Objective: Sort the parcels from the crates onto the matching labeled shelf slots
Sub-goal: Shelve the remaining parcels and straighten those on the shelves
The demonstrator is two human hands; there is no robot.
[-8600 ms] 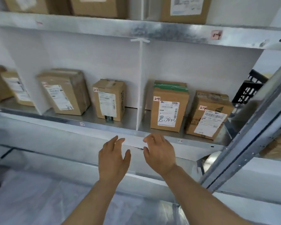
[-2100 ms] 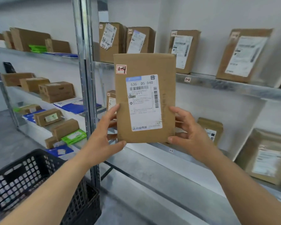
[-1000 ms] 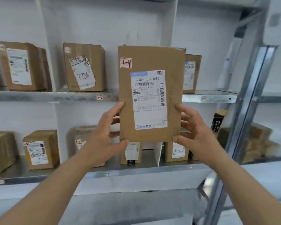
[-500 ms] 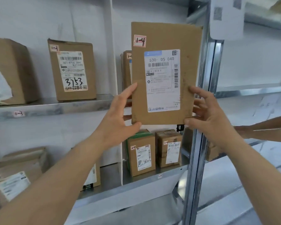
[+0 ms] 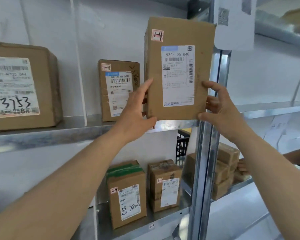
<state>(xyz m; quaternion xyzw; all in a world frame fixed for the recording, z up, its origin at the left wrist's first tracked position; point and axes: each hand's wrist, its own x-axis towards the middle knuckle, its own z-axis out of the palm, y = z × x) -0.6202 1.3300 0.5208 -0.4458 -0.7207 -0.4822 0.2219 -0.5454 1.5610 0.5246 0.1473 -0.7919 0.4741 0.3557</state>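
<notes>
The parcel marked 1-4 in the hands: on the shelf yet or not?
Not yet. The parcel is held upright between both hands, its bottom edge just above the shelf.

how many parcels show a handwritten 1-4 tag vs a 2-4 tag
1-4 tag: 2, the held parcel and the upper-shelf parcel
2-4 tag: 2, the green-taped parcel and the parcel beside it
Total: 4

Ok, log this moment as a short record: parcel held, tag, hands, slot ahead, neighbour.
parcel held: upright cardboard parcel, label facing camera
tag: handwritten 1-4 sticker
left hand: grips lower left edge
right hand: grips lower right edge
slot ahead: upper shelf, right of the divider
neighbour: box tagged 1-4 standing there
</notes>
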